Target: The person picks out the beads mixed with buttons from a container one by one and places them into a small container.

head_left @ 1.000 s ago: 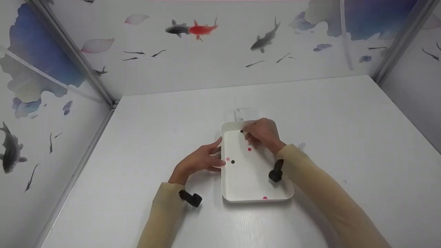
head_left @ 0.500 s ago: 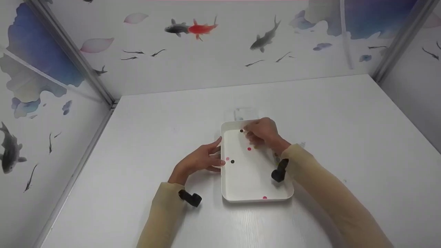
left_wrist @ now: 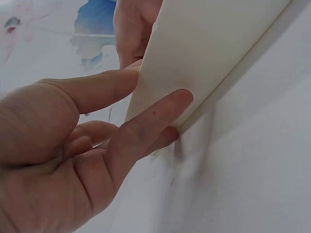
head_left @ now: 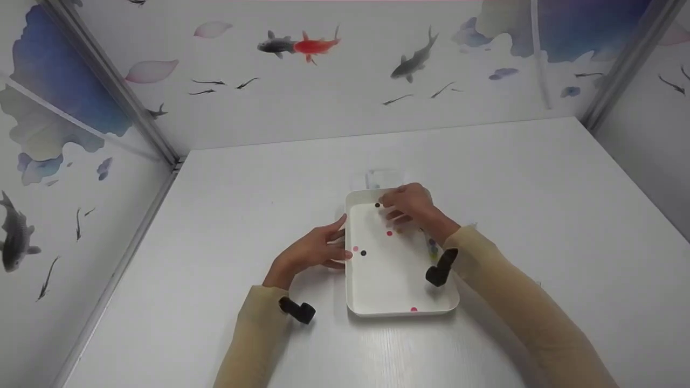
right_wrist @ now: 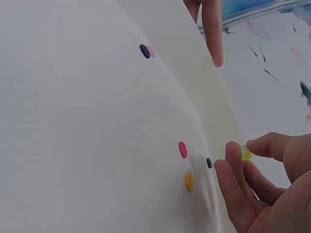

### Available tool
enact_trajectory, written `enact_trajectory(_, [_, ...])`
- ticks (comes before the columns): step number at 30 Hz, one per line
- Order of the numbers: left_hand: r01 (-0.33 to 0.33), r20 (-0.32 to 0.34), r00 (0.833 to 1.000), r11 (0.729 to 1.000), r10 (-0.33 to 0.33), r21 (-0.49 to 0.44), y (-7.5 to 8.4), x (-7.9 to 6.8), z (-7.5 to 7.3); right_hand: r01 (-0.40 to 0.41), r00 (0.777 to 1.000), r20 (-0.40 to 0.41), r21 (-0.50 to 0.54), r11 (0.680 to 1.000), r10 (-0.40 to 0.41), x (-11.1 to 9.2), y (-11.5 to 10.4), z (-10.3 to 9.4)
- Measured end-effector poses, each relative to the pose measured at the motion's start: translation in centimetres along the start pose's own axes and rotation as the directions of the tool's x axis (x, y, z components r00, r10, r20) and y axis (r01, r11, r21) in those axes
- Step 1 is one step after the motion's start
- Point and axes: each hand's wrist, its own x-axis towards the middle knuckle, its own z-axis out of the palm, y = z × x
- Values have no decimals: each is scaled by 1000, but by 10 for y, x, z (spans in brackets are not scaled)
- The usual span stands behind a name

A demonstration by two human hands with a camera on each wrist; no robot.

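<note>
- Right wrist view: right hand over the tray, its grip pinching a yellow-green piece.
- Left hand: grip released, extended fingers touching the tray's side.

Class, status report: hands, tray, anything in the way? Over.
Left hand against white tray. Right hand pinching yellow-green piece, tray's far end. Small discs scattered inside. Right forearm crosses tray's right rim.

We reach forward with left arm and right arm, the right hand farther out than the left hand. Our left thumb and fingers stand apart, loosely extended. On our right, the thumb and a fingertip nearly meet in a pinch, the other fingers gently bent.
</note>
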Motion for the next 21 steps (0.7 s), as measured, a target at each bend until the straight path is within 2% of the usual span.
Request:
enact_trajectory(11, [-2, 10, 1000, 1000, 2, -14, 1, 0, -1, 10, 1000, 25, 21, 1000, -11, 0, -2, -2])
enact_trajectory(21, [21, -7, 1000, 1000, -21, 7, 0, 1, -1, 66, 996, 60, 70, 995, -70, 0, -9, -9])
